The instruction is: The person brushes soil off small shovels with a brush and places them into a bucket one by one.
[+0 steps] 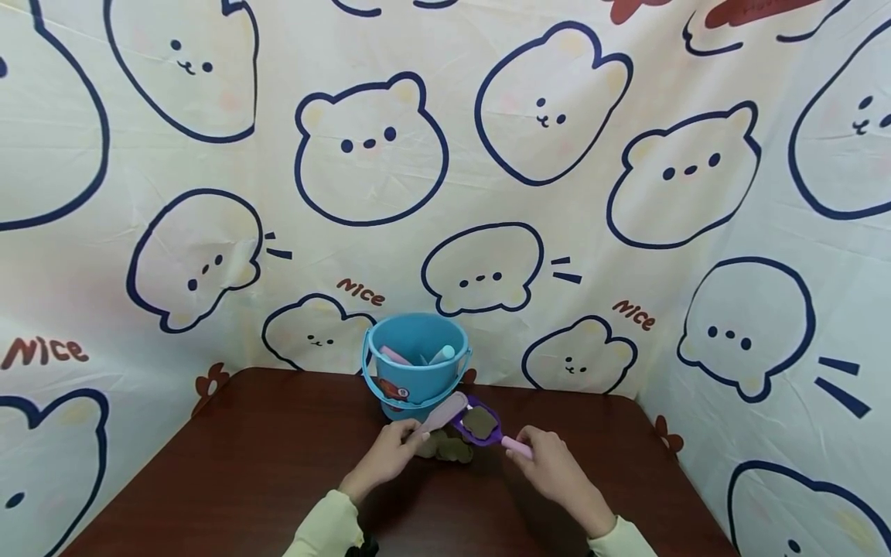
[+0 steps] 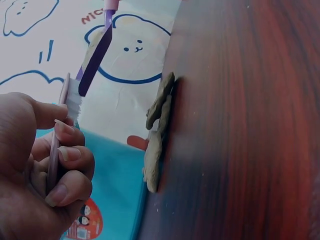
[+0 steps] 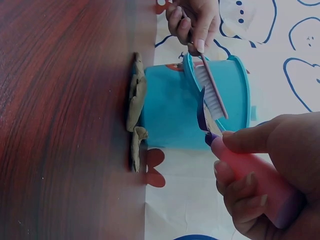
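My left hand (image 1: 385, 456) grips the handle of a pink brush (image 1: 443, 412), whose white bristles (image 3: 209, 92) face the shovel. In my right hand (image 1: 557, 468) is a purple toy shovel (image 1: 496, 433) with a pink handle (image 3: 255, 172). A flat grey-brown lump (image 1: 480, 422) lies on the shovel's blade. Brush and blade meet or nearly meet in the air, with the bristles at the blade's edge in the left wrist view. Below them, several flattened grey-brown clay-like pieces (image 1: 452, 449) rest on the table before the blue bucket (image 1: 418, 379).
The bucket stands at the table's back edge, its handle (image 1: 365, 371) hanging down in front. Inside are a pink item (image 1: 394, 356) and a pale blue one (image 1: 442, 354). Behind the dark wooden table (image 1: 278, 464) hangs a cloth (image 1: 459, 193) with cartoon animals.
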### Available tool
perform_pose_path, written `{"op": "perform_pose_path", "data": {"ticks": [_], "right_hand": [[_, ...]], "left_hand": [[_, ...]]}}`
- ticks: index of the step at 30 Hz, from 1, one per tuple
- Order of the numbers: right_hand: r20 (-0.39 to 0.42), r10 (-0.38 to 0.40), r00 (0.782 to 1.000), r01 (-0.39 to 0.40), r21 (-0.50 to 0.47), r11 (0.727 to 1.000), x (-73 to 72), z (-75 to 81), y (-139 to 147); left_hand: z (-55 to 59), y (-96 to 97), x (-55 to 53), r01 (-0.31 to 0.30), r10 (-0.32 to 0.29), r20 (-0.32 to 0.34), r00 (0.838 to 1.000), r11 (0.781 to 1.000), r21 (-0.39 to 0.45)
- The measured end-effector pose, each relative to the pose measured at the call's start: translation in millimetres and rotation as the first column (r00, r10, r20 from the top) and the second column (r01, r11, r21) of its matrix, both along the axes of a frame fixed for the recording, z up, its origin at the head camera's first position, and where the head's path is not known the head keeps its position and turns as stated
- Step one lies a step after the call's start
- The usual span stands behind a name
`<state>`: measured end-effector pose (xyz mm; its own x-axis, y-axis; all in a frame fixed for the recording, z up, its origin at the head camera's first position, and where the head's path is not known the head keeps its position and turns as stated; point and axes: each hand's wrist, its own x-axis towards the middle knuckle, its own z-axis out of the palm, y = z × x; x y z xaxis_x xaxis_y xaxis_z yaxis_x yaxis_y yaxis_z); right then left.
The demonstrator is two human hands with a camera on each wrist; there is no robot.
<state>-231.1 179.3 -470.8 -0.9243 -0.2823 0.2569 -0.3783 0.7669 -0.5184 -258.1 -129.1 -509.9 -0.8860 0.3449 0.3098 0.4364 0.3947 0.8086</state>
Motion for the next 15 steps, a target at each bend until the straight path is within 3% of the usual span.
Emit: {"op": "perform_pose_path", "data": {"ticks": [9,15], "right_hand": [[-0.01,-0.008,1.0,0.008,0.004,1.0,-0.7,-1.5,1.2],[0.007,0.04,0.999,-0.039,-0.016,0.999,-1.3,-5.5,-1.9]], "left_hand": [[-2.4,-3.2,0.0,-0.019,0.019,0.006,1.0,0.999,0.031],[4.2,6.2,5.5,0.023,-0.024,0.011,1.0,0.998,0.06]]}}
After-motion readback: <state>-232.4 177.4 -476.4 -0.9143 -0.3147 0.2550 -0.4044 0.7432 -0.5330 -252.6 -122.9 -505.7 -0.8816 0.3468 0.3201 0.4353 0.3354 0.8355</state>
